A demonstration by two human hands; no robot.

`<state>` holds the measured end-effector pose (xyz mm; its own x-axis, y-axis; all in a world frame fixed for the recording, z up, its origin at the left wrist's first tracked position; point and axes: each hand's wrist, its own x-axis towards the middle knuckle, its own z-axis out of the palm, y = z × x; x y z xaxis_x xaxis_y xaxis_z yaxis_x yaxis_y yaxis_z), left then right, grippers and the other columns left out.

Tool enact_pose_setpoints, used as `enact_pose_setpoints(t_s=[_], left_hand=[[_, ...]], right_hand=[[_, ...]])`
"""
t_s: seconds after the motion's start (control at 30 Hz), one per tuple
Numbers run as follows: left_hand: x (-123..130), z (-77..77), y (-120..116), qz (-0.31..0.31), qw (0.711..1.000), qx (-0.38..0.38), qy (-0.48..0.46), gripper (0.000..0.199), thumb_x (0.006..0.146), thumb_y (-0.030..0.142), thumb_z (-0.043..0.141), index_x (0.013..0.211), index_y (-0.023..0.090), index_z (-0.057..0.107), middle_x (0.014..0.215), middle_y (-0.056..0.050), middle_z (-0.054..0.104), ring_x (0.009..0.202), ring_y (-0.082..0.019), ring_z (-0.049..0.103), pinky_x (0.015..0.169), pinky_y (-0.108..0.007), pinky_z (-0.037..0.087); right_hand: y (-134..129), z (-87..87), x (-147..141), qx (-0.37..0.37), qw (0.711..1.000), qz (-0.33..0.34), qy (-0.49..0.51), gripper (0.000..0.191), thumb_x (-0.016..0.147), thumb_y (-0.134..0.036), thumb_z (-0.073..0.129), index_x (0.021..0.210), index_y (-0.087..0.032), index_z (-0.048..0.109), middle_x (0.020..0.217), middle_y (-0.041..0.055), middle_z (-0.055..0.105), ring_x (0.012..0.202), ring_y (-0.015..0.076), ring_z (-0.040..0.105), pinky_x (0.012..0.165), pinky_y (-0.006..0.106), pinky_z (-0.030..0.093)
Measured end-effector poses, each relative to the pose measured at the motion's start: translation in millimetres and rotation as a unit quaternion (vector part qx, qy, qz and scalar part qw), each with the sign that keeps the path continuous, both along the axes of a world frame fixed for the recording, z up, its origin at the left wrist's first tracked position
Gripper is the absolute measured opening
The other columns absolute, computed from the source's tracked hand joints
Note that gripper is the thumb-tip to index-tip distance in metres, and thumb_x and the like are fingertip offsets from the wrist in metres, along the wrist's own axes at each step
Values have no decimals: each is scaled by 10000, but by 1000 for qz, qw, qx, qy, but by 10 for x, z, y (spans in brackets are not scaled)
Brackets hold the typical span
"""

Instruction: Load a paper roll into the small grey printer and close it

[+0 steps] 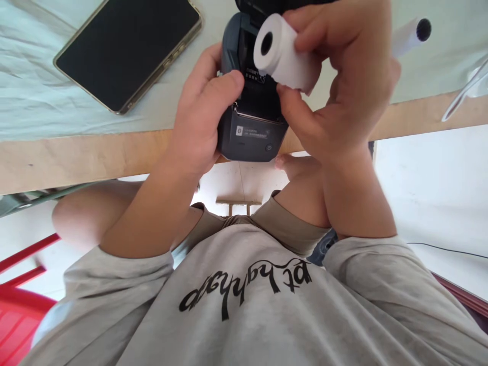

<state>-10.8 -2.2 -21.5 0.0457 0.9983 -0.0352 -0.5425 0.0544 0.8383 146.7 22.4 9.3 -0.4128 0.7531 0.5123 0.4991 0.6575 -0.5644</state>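
A small dark printer (251,134) with its lid swung up sits in my left hand (204,109), whose thumb lies along its side edge. Its paper compartment faces up and shows a label inside. My right hand (343,76) pinches a white paper roll (284,53) between thumb and fingers, just over the right side of that compartment. The roll is tilted, with the dark hole of its core facing left. Whether the roll touches the printer I cannot tell.
A black phone (127,48) in a clear case lies on the cloth-covered table (34,119) at the left. Another white roll (412,36) lies at the right, near a thin clear-and-white item (467,89). A red stool (23,310) stands at lower left.
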Motion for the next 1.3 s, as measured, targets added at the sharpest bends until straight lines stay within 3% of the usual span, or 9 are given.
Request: enact_pose_setpoints(t_s=[0.17, 0.37, 0.53, 0.7, 0.9, 1.03, 1.17, 1.23, 1.3], left_hand=[[-12, -20, -8, 4, 1000, 4, 0, 206, 745, 291, 536, 929, 200, 554, 749, -17, 535, 652, -109, 485, 571, -261, 406], [22, 0, -23, 19, 1000, -14, -8, 217, 735, 351, 559, 908, 221, 544, 806, -7, 544, 711, -109, 507, 630, -258, 394], [83, 29, -32, 52, 998, -30, -10, 170, 738, 346, 535, 867, 236, 536, 758, 3, 537, 666, -116, 517, 614, -269, 387], [36, 1, -6, 24, 1000, -14, 8, 181, 741, 296, 536, 903, 217, 550, 762, -8, 546, 659, -109, 523, 587, -257, 407], [1, 12, 2, 21, 999, -22, 15, 159, 728, 261, 556, 874, 198, 572, 745, -13, 540, 607, -87, 494, 537, -243, 411], [21, -9, 4, 26, 999, -18, 11, 189, 717, 266, 556, 895, 209, 582, 721, -11, 555, 605, -96, 512, 527, -240, 408], [9, -57, 2, 29, 999, -27, -21, 313, 745, 356, 504, 1045, 266, 519, 947, -8, 623, 797, -141, 617, 591, -253, 467], [-28, -93, 4, 1, 1000, -10, -29, 359, 757, 364, 484, 1105, 276, 479, 1077, -15, 601, 941, -173, 628, 659, -273, 502], [-80, -142, 14, -35, 999, 35, 1, 398, 760, 379, 492, 1143, 277, 462, 1066, -20, 589, 975, -180, 621, 721, -289, 512]], right_hand=[[38, 30, -56, 105, 991, -17, -77, 157, 775, -214, 485, 913, -181, 552, 954, 5, 553, 980, 43, 537, 863, 209, 500], [84, -83, -49, 76, 995, 15, -65, 114, 808, -224, 460, 795, -162, 554, 831, -37, 573, 945, -2, 557, 985, 177, 513], [73, -41, -51, 100, 987, -48, -116, 168, 806, -305, 466, 865, -190, 572, 872, -32, 590, 886, 51, 542, 819, 237, 461], [1, 69, -84, 57, 974, -104, -194, 187, 773, -299, 487, 926, -234, 573, 868, -53, 603, 857, 93, 509, 784, 266, 394], [-40, 88, -129, 5, 970, -110, -215, 173, 756, -188, 483, 911, -222, 552, 889, -89, 615, 787, 40, 477, 716, 199, 351], [-27, 83, -94, 109, 977, -97, -157, 158, 773, -154, 439, 859, -190, 566, 827, -58, 599, 742, 31, 466, 700, 192, 334], [-24, 95, -13, 242, 963, -48, -109, 164, 789, -149, 408, 840, -185, 560, 820, -48, 596, 727, 28, 483, 736, 222, 337], [-49, 63, 9, 262, 961, -24, -82, 167, 799, -182, 418, 840, -221, 576, 811, -59, 611, 731, 38, 493, 728, 235, 332], [-94, -3, 9, 253, 965, -20, -73, 149, 808, -241, 438, 817, -251, 587, 768, -64, 626, 689, 50, 483, 702, 250, 326]])
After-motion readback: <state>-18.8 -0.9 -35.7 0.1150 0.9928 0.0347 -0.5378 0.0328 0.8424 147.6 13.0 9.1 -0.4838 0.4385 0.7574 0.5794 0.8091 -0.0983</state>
